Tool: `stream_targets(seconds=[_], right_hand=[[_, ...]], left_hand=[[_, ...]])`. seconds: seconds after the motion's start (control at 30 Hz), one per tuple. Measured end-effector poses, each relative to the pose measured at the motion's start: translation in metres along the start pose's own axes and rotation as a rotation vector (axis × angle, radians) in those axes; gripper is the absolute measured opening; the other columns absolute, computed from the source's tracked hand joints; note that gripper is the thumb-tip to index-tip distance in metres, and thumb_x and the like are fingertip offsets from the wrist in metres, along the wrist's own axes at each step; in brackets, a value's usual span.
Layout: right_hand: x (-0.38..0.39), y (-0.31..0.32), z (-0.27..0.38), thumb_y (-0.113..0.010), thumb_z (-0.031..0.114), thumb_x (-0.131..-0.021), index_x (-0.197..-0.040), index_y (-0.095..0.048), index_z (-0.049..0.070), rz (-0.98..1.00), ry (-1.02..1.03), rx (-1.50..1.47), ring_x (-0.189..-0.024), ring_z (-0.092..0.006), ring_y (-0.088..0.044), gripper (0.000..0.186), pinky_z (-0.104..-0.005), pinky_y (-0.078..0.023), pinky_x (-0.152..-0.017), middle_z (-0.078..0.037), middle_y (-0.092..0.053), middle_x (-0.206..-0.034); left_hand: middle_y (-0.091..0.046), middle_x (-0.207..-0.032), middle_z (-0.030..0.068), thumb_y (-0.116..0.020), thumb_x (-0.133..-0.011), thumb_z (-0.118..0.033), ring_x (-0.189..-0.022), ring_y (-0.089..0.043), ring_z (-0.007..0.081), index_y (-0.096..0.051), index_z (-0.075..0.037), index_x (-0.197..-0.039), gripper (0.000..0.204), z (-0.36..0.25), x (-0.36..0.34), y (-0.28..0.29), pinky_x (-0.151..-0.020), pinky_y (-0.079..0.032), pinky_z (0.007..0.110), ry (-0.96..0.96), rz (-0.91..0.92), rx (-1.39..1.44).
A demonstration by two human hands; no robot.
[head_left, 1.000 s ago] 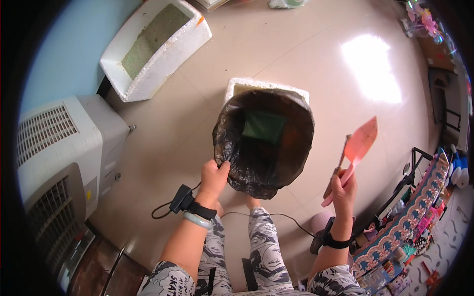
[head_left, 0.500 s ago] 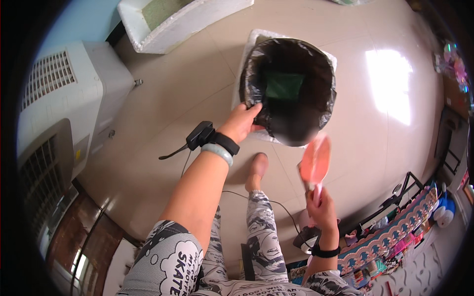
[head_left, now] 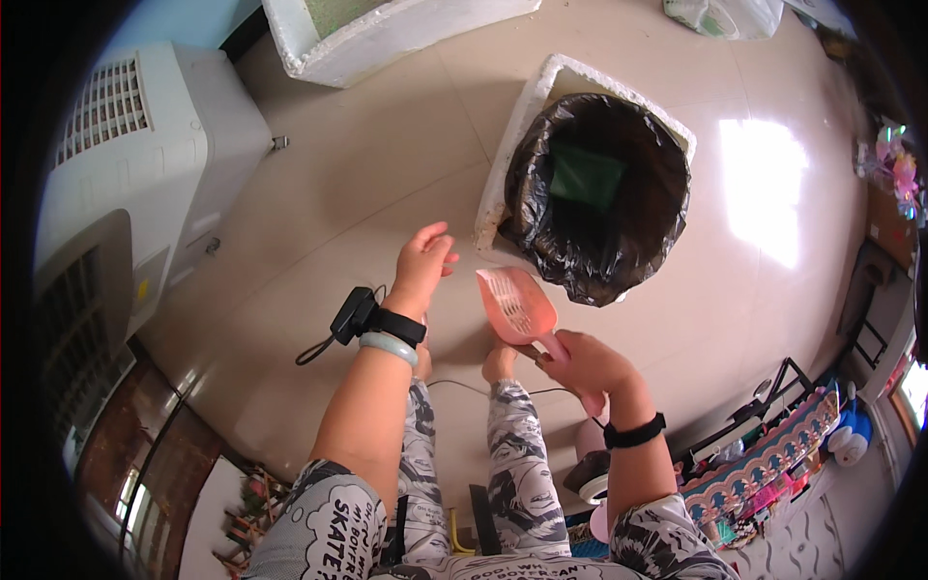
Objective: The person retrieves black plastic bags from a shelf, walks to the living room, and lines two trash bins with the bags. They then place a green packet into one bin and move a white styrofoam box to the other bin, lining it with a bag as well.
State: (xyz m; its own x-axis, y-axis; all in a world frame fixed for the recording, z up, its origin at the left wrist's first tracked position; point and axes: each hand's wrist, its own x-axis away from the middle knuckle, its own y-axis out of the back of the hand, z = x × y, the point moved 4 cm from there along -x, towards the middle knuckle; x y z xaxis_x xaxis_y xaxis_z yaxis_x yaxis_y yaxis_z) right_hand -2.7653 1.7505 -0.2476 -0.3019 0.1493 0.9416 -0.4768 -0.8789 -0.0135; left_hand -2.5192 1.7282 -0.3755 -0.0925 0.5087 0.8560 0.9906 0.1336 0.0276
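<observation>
My right hand (head_left: 590, 367) is closed round the handle of a pink slotted litter scoop (head_left: 517, 302). The scoop's slotted bowl points away and to the left, over the floor near my feet. My left hand (head_left: 421, 266) is in the air left of the scoop, its fingers loosely apart and holding nothing. Ahead of both hands, a round black plastic bag (head_left: 541, 246) stands spread wide, with a green patch (head_left: 586, 176) visible down inside it. Beneath and behind the bag shows the rim of a white foam box (head_left: 515, 145).
Another white foam box (head_left: 387, 46) lies at the far left. A large white vented appliance (head_left: 208, 145) stands along the left side. White plastic bags (head_left: 730, 17) sit at the far right. Lower right is a cloth-edged shelf (head_left: 749, 469) with small items. A cable (head_left: 454, 384) crosses near my legs.
My left hand has let go of the black bag's rim and drawn back left. My right hand has swung the litter scoop leftward, away from the bag. The bag appears farther right in view.
</observation>
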Motion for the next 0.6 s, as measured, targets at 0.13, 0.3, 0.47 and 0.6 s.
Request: stream_targets(seconds=[0.13, 0.3, 0.47, 0.6], right_hand=[[0.004, 0.024, -0.003, -0.065, 0.022, -0.079, -0.095, -0.059, 0.001, -0.004, 0.03, -0.341, -0.07, -0.0118, -0.053, 0.027, -0.0278, -0.044, -0.063, -0.004, -0.06, -0.078], [0.007, 0.044, -0.019, -0.063, 0.02, -0.078, -0.089, -0.059, -0.002, -0.078, -0.126, -0.302, -0.059, -0.0106, -0.052, 0.025, -0.0263, -0.043, -0.053, -0.004, -0.058, -0.068], [-0.033, 0.078, -0.014, -0.056, 0.034, -0.086, -0.089, -0.063, -0.001, -0.188, -0.299, -0.127, -0.06, -0.012, -0.055, 0.036, -0.0265, -0.044, -0.055, -0.006, -0.062, -0.07], [-0.027, 0.083, -0.026, -0.05, 0.044, -0.092, -0.094, -0.064, 0.0, -0.348, -0.295, -0.543, -0.051, -0.0134, -0.055, 0.046, -0.0266, -0.044, -0.047, -0.008, -0.064, -0.074]], left_hand=[[-0.061, -0.1, 0.0068, -0.052, -0.089, -0.016, -0.075, -0.062, 0.0129, -0.053, -0.006, -0.121, 0.034, 0.017, -0.003, 0.032, -0.06, -0.049, 0.025, 0.024, -0.205, 0.035], [-0.062, -0.101, 0.0054, -0.049, -0.09, -0.019, -0.078, -0.06, 0.0131, -0.052, -0.006, -0.122, 0.034, 0.059, 0.001, 0.031, -0.063, -0.047, 0.026, 0.128, -0.086, -0.038], [-0.061, -0.099, 0.0055, -0.056, -0.088, -0.025, -0.078, -0.06, 0.0131, -0.048, -0.009, -0.126, 0.041, 0.076, 0.011, -0.004, -0.06, -0.048, 0.027, 0.221, 0.072, 0.051], [-0.057, -0.11, 0.0084, -0.057, -0.09, -0.035, -0.093, -0.059, 0.0195, -0.032, -0.015, -0.136, 0.057, 0.049, 0.026, -0.041, -0.07, -0.052, 0.033, 0.234, 0.174, 0.236]])
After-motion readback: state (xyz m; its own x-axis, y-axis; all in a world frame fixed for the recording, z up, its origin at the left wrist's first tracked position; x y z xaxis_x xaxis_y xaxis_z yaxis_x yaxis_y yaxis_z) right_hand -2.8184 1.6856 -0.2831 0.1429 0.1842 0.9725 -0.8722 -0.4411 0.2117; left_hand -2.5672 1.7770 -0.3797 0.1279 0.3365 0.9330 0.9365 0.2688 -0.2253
